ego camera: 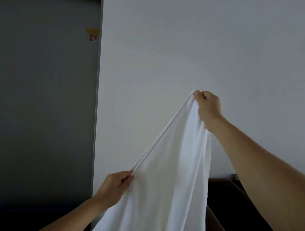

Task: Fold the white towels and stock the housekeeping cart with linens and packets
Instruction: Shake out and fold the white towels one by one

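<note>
- The white cloth towel [172, 169] runs off the bottom edge, so its lower corners and full length are out of sight.
- The right hand [207, 107] grips the towel's top corner; its curled fingertips are hidden on the far side.
- The forearm behind the left hand [117, 183] is cut off by the bottom edge, the right forearm by the right edge.
- The small yellow-and-red sticker [93, 35] on the grey door [43, 100] is too small and blurred to read.
- The dark frame [232, 199] at lower right lies in shadow, partly behind towel and forearm; what it is cannot be told.
</note>
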{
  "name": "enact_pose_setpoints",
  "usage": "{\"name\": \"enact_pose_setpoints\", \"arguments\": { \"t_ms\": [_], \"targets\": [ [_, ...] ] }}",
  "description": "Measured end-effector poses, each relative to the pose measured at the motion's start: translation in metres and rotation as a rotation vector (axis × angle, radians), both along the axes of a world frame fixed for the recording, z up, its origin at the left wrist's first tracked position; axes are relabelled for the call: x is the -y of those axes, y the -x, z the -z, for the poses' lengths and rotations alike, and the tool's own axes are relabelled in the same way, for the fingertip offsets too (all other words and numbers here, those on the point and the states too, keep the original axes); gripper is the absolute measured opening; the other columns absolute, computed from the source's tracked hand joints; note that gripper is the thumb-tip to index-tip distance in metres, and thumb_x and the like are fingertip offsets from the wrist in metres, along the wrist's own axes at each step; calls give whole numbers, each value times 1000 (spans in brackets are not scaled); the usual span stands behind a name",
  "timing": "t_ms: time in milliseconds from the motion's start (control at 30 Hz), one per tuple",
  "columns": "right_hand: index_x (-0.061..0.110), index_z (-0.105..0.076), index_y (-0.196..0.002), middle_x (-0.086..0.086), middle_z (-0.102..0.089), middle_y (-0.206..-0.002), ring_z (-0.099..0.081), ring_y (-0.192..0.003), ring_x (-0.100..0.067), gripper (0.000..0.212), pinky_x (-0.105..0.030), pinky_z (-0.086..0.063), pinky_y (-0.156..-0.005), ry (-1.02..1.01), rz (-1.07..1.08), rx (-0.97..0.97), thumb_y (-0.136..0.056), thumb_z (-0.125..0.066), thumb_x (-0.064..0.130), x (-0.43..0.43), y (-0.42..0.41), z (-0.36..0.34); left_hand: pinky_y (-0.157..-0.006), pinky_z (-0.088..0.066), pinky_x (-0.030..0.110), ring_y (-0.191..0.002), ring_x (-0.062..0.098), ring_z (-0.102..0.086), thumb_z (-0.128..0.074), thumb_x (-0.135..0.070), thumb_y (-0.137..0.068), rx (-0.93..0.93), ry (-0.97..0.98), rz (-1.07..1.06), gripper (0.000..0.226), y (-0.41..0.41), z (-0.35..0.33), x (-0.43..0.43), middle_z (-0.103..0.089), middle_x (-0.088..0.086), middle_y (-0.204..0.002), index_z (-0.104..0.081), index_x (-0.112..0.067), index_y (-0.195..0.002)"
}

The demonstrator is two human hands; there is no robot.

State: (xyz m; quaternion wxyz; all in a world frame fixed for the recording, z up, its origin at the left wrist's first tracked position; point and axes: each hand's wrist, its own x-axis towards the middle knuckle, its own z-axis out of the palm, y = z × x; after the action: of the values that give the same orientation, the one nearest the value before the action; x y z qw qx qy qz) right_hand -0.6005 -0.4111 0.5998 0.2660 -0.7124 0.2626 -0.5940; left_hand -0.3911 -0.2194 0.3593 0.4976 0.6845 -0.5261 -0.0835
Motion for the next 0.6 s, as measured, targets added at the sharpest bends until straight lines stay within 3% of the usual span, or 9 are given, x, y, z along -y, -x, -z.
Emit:
{"name": "enact_pose_setpoints", "arguments": {
  "t_ms": [67,200,267,333,467,600],
  "targets": [
    [20,-30,-64,6,-28,-60,-25,-52,-11,45,-27,-23,-49,0,16,9,-100,-51,37,2,4,-3,-73,-53,16,-82,5,-69,-55,-27,-102,13,27,0,19,-2,-6,-1,-75,-9,-92,-69,-39,-102],
    [19,-32,-65,4,-28,-61,-26,-56,-13,43,-30,-24,-52,16,34,-4,-99,-52,37,6,13,-5,-71,-50,16,-84,3,-68,-50,-32,-103,70,-19,-26,23,-12,-23,-7,-74,-11,-94,-43,-45,-120],
    [18,-33,-66,3,-28,-61,-26,-56,-14,43,-30,-24,-53,28,38,-24,-99,-53,37,7,15,-2,-76,-54,23,-88,5,-68,-51,-36,-102,108,-71,-73,14,-19,-28,-8,-73,-8,-96,-51,-37,-117],
    [18,-31,-64,3,-28,-60,-26,-57,-15,45,-31,-24,-54,26,49,-21,-99,-53,37,12,17,3,-79,-56,32,-82,9,-67,-52,-36,-102,158,-97,-119,15,-22,-31,-10,-72,-6,-88,-65,-29,-102],
    [17,-27,-59,3,-29,-56,-28,-53,-17,50,-32,-26,-54,-37,178,-78,-98,-52,38,26,25,17,-82,-57,35,-84,13,-69,-56,-35,-100,-22,-76,-109,19,-22,-37,-17,-75,-7,-90,-73,-29,-94],
    [17,-39,-61,-3,-45,-63,-46,-64,-25,44,-31,-35,-57,-161,294,-196,-100,-46,37,35,36,50,-83,-56,36,-89,19,-70,-58,-32,-100,-65,-105,-84,22,-9,-58,-17,-75,-3,-90,-75,-21,-92]
  ]
}}
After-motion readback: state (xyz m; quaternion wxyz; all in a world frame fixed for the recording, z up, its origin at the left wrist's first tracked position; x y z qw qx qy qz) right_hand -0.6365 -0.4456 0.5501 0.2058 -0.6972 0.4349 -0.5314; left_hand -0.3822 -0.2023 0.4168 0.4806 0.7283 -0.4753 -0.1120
